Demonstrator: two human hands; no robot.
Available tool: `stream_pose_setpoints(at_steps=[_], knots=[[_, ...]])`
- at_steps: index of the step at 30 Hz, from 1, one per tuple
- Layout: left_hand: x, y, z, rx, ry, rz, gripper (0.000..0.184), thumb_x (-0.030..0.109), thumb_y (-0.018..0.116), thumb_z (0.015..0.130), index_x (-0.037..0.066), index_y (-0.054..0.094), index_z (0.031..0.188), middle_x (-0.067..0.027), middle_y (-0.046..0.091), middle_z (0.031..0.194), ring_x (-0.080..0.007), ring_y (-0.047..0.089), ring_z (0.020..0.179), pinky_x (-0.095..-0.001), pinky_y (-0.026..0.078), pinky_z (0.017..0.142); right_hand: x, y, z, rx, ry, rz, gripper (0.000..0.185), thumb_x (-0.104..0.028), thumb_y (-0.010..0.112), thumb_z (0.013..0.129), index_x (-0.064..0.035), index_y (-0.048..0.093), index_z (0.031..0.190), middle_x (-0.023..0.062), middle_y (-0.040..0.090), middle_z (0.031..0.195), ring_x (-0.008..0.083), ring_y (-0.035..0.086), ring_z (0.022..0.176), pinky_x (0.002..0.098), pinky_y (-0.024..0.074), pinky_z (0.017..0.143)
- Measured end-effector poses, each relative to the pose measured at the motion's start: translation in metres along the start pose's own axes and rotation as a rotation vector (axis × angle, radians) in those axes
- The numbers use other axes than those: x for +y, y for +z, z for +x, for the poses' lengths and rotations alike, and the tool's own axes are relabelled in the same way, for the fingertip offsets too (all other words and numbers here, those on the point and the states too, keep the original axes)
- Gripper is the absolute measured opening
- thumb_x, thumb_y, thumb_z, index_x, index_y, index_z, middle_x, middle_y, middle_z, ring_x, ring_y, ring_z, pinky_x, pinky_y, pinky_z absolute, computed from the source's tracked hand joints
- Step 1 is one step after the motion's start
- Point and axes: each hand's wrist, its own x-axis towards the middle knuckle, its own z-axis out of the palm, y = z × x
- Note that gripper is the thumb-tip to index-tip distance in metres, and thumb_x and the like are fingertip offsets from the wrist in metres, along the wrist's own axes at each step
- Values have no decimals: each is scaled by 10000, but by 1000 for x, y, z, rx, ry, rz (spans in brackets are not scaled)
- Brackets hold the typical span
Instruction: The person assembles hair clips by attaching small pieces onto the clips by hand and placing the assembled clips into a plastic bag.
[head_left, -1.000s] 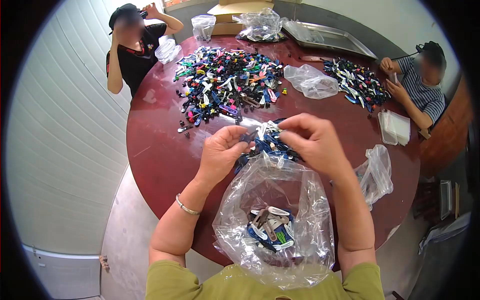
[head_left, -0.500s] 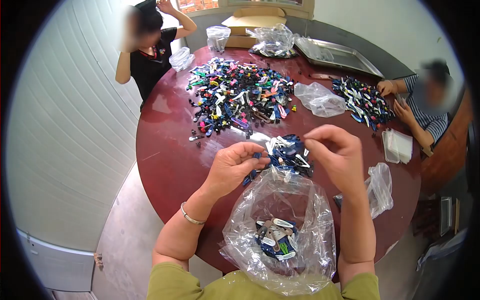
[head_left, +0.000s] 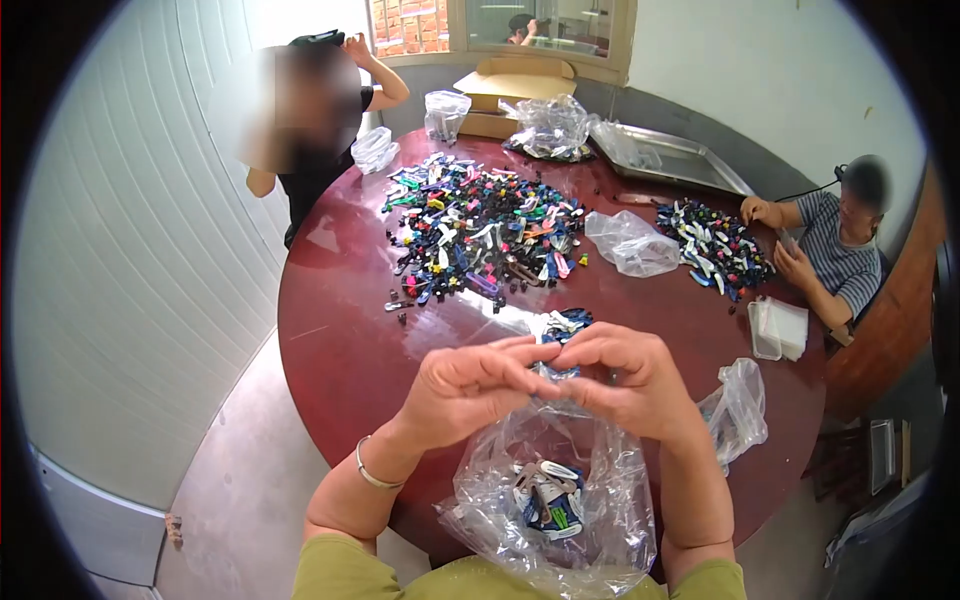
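Right hand (head_left: 640,385) has moved in to meet the left hand (head_left: 465,388); both pinch together, apparently at one piece, identity not determinable. Clips (head_left: 547,490) lie in the bag (head_left: 625,510) and on the desk (head_left: 345,370) beyond.

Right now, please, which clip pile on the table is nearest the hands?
The smallest pile, the only one the left hand and right hand partly hide.

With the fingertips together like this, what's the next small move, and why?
Probably ease the left hand and right hand back over the clear bag: they meet near its far edge, and hair clips lie inside. Whether the fingers pinch another clip, I can't tell.
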Motion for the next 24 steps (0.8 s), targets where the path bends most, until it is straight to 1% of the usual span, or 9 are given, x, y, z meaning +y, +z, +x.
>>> stream_pose_setpoints(at_steps=[4,7,10,13,16,19,20,22,24], knots=[[1,5,-3,-15,-18,-39,142,-84,589,865,35,556,934,-128,707,1041,-261,492,1279,-432,224,1141,-10,-1,-1,-5,-42,-22,201,-61,763,724,-43,714,918,98,672,916,201,661,805,300,514,705],[2,10,-3,26,0,-170,143,-82,590,865,37,557,937,-140,700,1058,-267,492,1278,-439,181,1154,-13,2,-3,-6,-108,-50,247,-46,764,690,-71,723,932,88,682,941,230,656,845,325,515,732],[1,13,-4,-41,8,-125,149,-84,584,867,43,547,934,-139,702,1055,-274,488,1280,-443,167,1158,-16,5,-4,-16,-159,-131,271,-35,763,669,-100,729,930,72,690,961,246,643,854,351,513,749],[-3,10,-4,-91,81,-91,161,-76,587,869,28,558,989,-159,673,1125,-277,480,1284,-447,185,1155,-15,2,-5,-21,-171,-95,244,-45,774,668,-89,729,904,70,687,918,242,642,828,347,508,726],[-2,12,-3,-49,46,-266,224,-69,578,874,-8,560,1088,-179,630,1199,-263,496,1265,-415,282,1122,-19,-6,-7,-26,-169,-158,219,-63,788,669,-79,729,879,64,677,860,228,640,790,334,499,680],[-6,8,-2,118,-114,-217,303,-72,565,871,-39,542,1172,-193,609,1219,-256,520,1237,-361,382,1057,-37,-15,-11,-95,-181,-184,231,-47,805,662,-60,742,884,66,660,804,171,612,723,299,456,616],[-12,3,1,148,-211,-101,336,-44,569,874,-37,525,1207,-180,619,1199,-214,537,1213,-320,437,991,-40,-19,-13,-154,-198,-175,227,-52,807,662,-59,742,879,66,659,802,165,611,718,288,452,605],[-30,-11,4,176,-330,240,353,15,594,869,-29,527,1213,-193,606,1214,-233,569,1171,-342,455,963,-45,-26,-16,-275,-231,-156,220,-62,812,663,-57,742,871,64,659,798,154,609,706,267,443,583],[-45,-21,6,169,-457,562,370,58,621,858,-21,534,1209,-200,583,1246,-248,591,1130,-359,464,942,-54,-30,-15,-183,-50,-97,172,-57,789,682,-61,734,845,60,656,790,161,618,691,289,464,586]])
